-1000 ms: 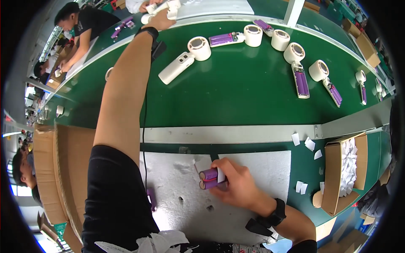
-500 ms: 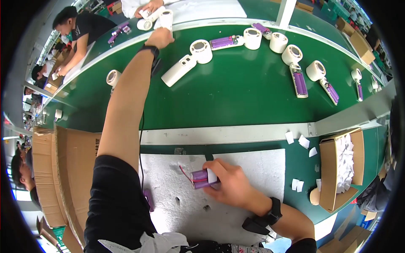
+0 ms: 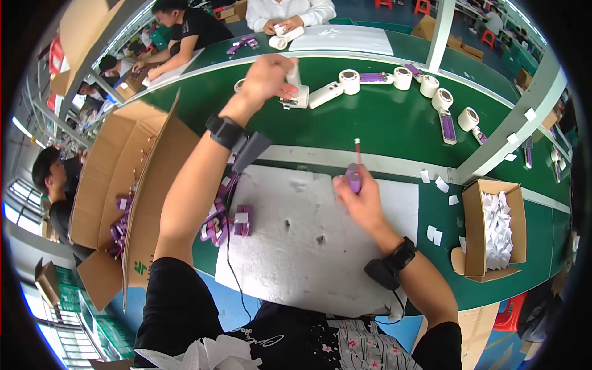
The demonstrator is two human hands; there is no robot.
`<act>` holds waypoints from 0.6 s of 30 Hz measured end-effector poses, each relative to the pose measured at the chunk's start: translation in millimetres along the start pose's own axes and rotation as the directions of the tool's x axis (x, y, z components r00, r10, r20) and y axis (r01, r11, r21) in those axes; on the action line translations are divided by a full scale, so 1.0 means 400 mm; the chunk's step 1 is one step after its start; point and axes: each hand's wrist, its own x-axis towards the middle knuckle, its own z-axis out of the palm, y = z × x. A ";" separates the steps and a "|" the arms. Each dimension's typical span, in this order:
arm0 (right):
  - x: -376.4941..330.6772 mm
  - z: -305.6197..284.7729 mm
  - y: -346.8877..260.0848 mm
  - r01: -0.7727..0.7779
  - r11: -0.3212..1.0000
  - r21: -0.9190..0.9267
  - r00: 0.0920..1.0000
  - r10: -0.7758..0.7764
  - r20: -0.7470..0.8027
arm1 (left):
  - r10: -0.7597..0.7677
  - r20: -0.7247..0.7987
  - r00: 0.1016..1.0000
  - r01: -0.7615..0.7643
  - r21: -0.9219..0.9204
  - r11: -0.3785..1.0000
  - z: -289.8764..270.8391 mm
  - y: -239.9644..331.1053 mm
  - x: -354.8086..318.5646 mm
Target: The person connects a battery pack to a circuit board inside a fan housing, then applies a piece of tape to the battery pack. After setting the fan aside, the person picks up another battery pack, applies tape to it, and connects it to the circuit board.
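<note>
Green worktop [image 3: 453,280] borders a pale, pitted foam mat [image 3: 277,265], and beyond the mat a light rail [image 3: 394,165] divides it from a second green surface [image 3: 394,126]. Over the mat's far edge, the right hand [image 3: 364,200] has its fingers closed round a purple battery pack [image 3: 354,179], whose red wire [image 3: 358,157] stands up from the top. Past the mat and the rail, the left hand [image 3: 265,80] grips a white housing [image 3: 300,97]; blur hides the exact finger contact.

The upright wire looks like the weak point: a brush against the rail could bend it or strain its joint. The housing sits close to a line of white units [image 3: 349,82] beyond the mat, so a careless sideways swing might knock one. A black cable [image 3: 227,246] crosses the mat's left side beside more purple packs [image 3: 214,228]; a sudden pull of the left arm could drag them.

Left of the mat stands a large carton [image 3: 102,179] with purple packs inside; right of it, loose white slips [image 3: 431,234] lie near a small box [image 3: 472,228] full of paper. Far beyond the mat, co-workers [image 3: 200,31] sit at the benches, with red stools [image 3: 487,38] farther back.
</note>
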 end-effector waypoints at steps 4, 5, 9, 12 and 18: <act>-0.014 -0.019 -0.047 -0.189 0.822 0.537 0.979 0.203 0.033 | 0.315 0.120 0.941 -0.332 0.493 0.804 0.085 0.063 -0.307; -0.023 -0.014 -0.073 -0.195 0.749 0.633 0.976 0.210 0.053 | 0.406 0.180 0.896 -0.437 0.526 0.730 0.096 0.043 -0.381; -0.073 -0.034 -0.145 -0.305 0.848 0.433 0.952 0.262 0.157 | 0.452 0.294 0.842 -0.537 0.532 0.654 0.152 -0.021 -0.615; -0.122 -0.038 -0.090 -0.250 0.943 0.220 0.959 0.209 0.191 | 0.303 0.462 0.833 -0.526 0.498 0.689 0.180 -0.116 -0.659; -0.168 -0.017 -0.079 -0.218 0.976 -0.009 0.970 0.218 0.105 | 0.401 0.367 0.839 -0.480 0.155 0.863 0.124 -0.162 -0.596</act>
